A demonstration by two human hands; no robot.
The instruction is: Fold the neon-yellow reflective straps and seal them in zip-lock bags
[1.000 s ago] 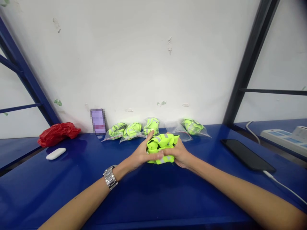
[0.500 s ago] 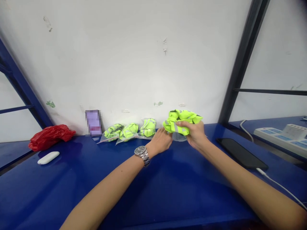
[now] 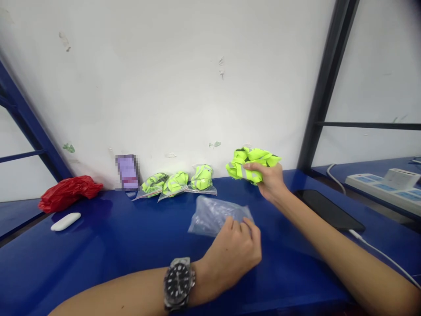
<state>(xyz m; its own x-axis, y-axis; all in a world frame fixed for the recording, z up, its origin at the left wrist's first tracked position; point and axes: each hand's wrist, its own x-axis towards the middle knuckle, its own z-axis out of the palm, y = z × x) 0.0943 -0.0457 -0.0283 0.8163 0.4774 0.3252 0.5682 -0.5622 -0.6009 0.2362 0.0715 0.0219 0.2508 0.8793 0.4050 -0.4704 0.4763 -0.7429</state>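
Observation:
Bunched in my right hand [image 3: 271, 177] is a fluorescent yellow reflective vest [image 3: 245, 166] with grey strips, lifted above the back of the blue table. My left hand [image 3: 235, 252], wearing a metal wristwatch [image 3: 178, 283], grips the near edge of a clear plastic bag [image 3: 210, 215], its fingers curled over it. The bag looks flat, with nothing seen inside. To its left, against the wall, sit a first bagged yellow bundle [image 3: 153, 183], a second bagged bundle [image 3: 176, 182] and a third bagged bundle [image 3: 201, 177].
A red plastic bag [image 3: 70, 192] and a white earphone case [image 3: 66, 221] lie at the left. A blurred-out phone [image 3: 128, 172] leans on the wall. At the right are a dark phone [image 3: 329, 210] on a white cable [image 3: 378, 251] and a power strip [image 3: 378, 182].
My left hand has drawn back from the yellow vest toward me, bringing the clear bag down onto the table's middle. My right hand still holds the vest in nearly the same place.

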